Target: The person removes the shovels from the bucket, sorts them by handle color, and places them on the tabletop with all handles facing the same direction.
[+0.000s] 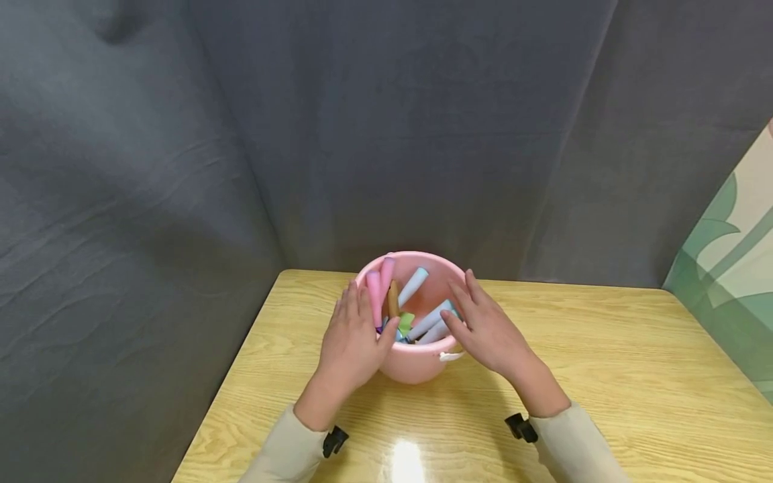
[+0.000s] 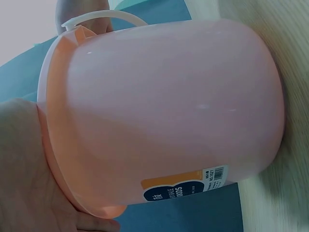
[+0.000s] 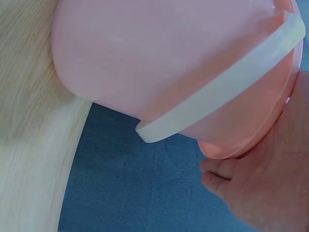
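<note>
A pink plastic bucket stands on the wooden table, a white handle hanging down its side. Inside it lie pink tapered sticks, pale blue ones, a brown one and a small green piece; their exact kind is unclear. My left hand rests on the left of the rim with fairly straight fingers. On the opposite side, my right hand touches the rim, its fingers extended and spread. A printed label shows low on the bucket in the left wrist view.
The wooden tabletop extends to the right and toward me. Dark grey cloth hangs behind the table and along its left edge. At the far right is a panel with green leaf shapes.
</note>
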Demonstrator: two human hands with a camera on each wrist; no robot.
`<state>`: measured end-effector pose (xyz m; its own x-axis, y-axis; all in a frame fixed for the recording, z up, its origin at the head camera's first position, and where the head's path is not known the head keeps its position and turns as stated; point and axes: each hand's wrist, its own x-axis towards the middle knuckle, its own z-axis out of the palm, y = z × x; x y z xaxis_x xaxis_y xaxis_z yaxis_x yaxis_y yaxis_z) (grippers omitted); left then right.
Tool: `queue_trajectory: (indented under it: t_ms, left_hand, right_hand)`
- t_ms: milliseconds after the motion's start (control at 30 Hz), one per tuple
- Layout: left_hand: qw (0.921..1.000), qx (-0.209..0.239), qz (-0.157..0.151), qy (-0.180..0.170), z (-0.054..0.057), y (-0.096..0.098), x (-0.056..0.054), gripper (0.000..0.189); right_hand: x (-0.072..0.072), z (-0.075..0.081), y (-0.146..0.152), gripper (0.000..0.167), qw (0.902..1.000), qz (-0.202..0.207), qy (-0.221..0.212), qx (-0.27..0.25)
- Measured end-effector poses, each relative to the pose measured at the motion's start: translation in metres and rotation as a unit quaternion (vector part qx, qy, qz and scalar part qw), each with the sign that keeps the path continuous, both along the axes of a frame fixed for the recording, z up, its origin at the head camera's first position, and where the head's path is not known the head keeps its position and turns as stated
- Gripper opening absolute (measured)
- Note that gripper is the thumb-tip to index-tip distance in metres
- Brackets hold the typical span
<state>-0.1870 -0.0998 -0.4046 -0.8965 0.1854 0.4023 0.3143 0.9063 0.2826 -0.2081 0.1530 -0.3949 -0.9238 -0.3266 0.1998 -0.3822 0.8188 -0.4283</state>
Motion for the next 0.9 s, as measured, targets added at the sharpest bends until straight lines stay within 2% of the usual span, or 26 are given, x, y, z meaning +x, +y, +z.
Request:
queue_trajectory:
  t_ms: [333,900]
  left_hand:
    - [0.9997,-0.003,-0.007,-0.024,0.0,0.007,0.007,0.082]
    - [0.9991,0.005,-0.022,-0.037,0.001,0.017,0.018,0.084]
  right_hand:
    - [0.01,-0.001,0.008,0.076,0.9999,-0.005,0.015,0.001]
    - [0.031,0.003,0.018,0.076,0.9992,-0.026,0.026,0.017]
